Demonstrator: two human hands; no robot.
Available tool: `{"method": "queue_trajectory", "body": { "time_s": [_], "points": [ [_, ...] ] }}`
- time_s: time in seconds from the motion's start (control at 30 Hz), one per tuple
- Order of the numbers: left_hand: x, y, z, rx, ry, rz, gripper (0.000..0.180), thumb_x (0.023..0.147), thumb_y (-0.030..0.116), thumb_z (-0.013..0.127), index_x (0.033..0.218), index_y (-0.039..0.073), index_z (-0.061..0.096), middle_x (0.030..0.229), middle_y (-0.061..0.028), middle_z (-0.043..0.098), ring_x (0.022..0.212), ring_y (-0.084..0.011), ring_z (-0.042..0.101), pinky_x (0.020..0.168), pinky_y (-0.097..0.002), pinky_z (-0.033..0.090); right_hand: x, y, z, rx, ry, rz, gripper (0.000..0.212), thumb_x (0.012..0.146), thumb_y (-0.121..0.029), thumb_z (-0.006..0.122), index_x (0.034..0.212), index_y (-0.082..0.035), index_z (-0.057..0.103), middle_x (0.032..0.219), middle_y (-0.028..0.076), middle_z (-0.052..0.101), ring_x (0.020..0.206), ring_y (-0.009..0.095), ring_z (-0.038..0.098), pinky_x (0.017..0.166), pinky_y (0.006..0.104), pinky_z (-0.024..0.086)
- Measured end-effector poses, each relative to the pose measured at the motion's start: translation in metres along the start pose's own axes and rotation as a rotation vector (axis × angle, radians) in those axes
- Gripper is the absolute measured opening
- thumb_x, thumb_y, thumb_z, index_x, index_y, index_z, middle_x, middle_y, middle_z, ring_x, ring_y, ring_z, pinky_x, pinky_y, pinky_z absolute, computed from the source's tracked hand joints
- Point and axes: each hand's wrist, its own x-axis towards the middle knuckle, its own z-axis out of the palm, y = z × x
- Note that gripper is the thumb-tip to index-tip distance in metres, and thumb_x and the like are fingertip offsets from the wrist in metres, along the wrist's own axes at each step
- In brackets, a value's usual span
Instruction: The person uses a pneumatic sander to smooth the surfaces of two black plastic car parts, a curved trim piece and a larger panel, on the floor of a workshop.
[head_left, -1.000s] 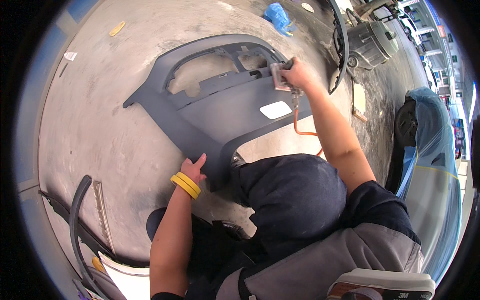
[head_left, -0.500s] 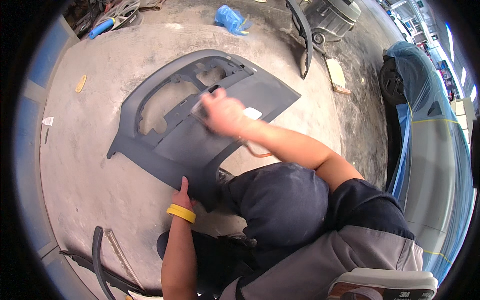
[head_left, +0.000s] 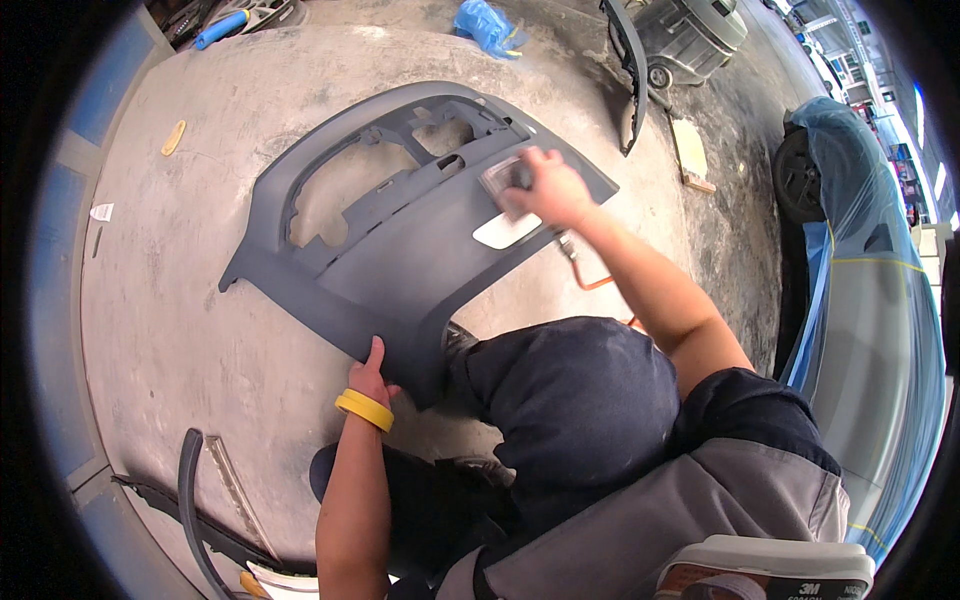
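A dark grey moulded car-body panel (head_left: 400,235), probably a bumper cover, with large openings along its far side, lies on the floor before me. My right hand (head_left: 555,190) is closed round a blurred flat grey sander (head_left: 505,185) against the panel's right part. An orange hose (head_left: 592,283) with a metal fitting trails below that wrist. Beside the sander shows a bright white patch (head_left: 507,232). My left hand (head_left: 372,378) grips the panel's near edge, thumb on top and fingers partly hidden underneath. A yellow tape roll (head_left: 365,410) rings the left wrist.
A vehicle wrapped in blue film (head_left: 870,230) stands on the right. Beyond the panel are a grey wheeled vacuum (head_left: 690,40), a dark curved trim strip (head_left: 632,80) and crumpled blue plastic (head_left: 488,28). More trim strips (head_left: 190,500) lie at the near left.
My right hand and the sander have moved right across the panel, and the orange hose has shifted with them. The left hand keeps its hold on the near edge.
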Motion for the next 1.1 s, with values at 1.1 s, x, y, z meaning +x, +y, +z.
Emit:
{"method": "queue_trajectory", "body": {
  "time_s": [1.1],
  "points": [
    [0.01,-0.004,0.013,-0.106,0.106,0.048,0.091,0.087,0.077,0.06,0.132,-0.002,0.054,0.115,-0.0133,0.071,0.089,-0.0291,0.072,0.063,-0.0414,0.056,-0.091,-0.077,0.008,-0.07,-0.262,-0.325,0.067,0.082,-0.035,0.079,0.139,-0.015,0.051,0.119,0.028,0.055,0.094,0.046,0.069,0.083,0.0513,0.058]
  ]
}}
